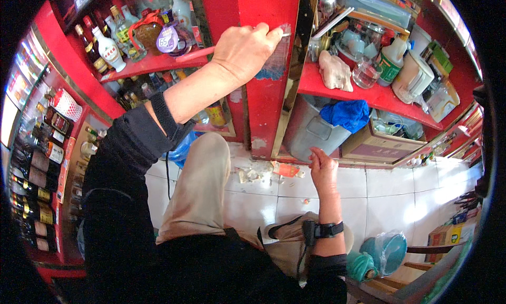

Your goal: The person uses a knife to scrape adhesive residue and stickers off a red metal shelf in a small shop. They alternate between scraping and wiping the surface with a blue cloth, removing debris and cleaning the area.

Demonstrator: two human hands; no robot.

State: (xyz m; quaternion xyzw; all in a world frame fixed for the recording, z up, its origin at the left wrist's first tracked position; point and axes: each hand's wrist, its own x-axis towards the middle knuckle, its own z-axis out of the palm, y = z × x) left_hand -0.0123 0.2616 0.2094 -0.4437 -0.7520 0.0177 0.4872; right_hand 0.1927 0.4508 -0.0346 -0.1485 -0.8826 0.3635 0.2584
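Observation:
My left hand [249, 51] is closed around a slim tool with a red handle [196, 54]; the grip hides its middle. A short pale piece shows past the thumb, against a red upright panel [261, 118]. Beside it, a whitish, mesh-like patch [274, 63] on the panel ends in a ragged blue lower edge. Lower right, my right hand [324, 165] hangs in front of a grey metal bin [312, 124], apart from the panel. Its fingers are curled together and nothing shows in them. Torn scraps [251, 174] and a red-orange paper piece [285, 169] lie on the floor below.
Left shelves hold several bottles [108, 49]. On the right shelf stand a glass cup [365, 74], a green-labelled bottle [390, 63] and a white kettle [413, 76]. A blue cloth [348, 115] drapes over the bin beside a cardboard box [379, 146]. A teal stool [385, 252] stands lower right.

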